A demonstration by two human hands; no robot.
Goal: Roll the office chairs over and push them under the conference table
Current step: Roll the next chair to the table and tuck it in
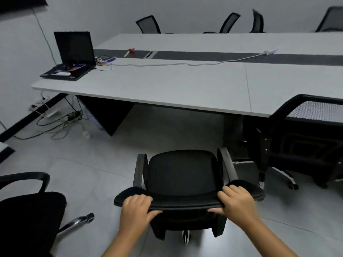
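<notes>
2 hands (137, 206) (236, 198) grip chair backrest (185, 200); tucked chair (304, 138) right, conference table (167, 86) ahead.

Pretty dim, cool grey light overall. Soft glare patch on the floor (200, 236) tiles under the near chair (182, 175) (light's from above somewhere). Wide-angle bends the surface (167, 84) edges, and the far corners go smeary.

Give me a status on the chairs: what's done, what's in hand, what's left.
Done: the mesh-back chair at right already sits against the conference table.
In hand: left hand and right hand grip the backrest of the middle chair, which faces the table but stands short of it.
Left: the chair at lower left, untouched.
</notes>
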